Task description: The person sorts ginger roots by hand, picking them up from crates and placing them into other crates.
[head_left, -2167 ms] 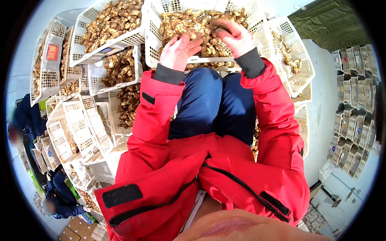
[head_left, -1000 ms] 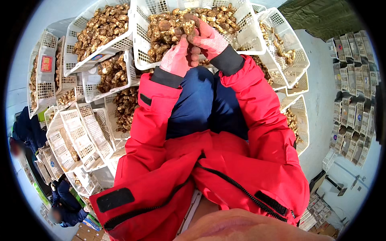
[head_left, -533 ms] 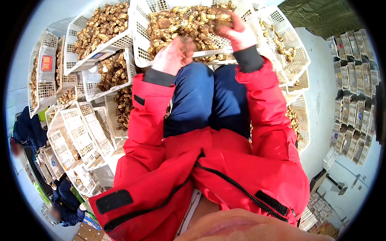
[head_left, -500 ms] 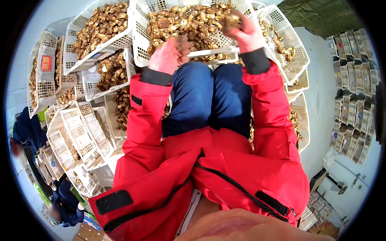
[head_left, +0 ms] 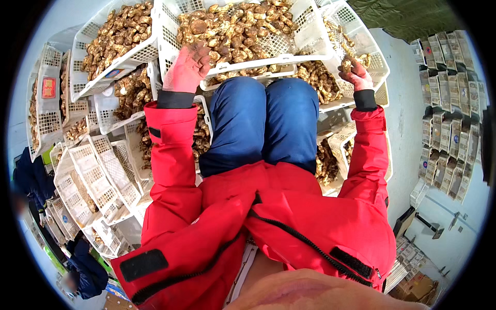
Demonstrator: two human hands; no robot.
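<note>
Brown and cream mushrooms (head_left: 237, 31) are heaped in a white plastic crate (head_left: 248, 64) beyond my knees, with part of its mesh floor showing at the right. My left hand (head_left: 187, 66) is over this crate's near left corner. Its soiled fingers are loosely bent and apart, with nothing seen in them. Out to the right, my right hand (head_left: 357, 77) reaches over the near side of a second white crate (head_left: 380, 67). The fingers are closed around a small mushroom (head_left: 346, 64), partly hidden by them. Scattered mushrooms lie in that crate.
More mushroom crates stand at the left, including a full one (head_left: 77, 82), with emptier crates (head_left: 93, 175) below them. Beneath the middle crate, another holds mushrooms (head_left: 318, 80). Stacked crates (head_left: 447, 77) line the far right. Other people in dark clothes (head_left: 85, 266) are at the lower left.
My right hand has moved from the middle crate's right side to the right-hand crate. My left hand has shifted left and its fingers have loosened. The view has shifted slightly.
</note>
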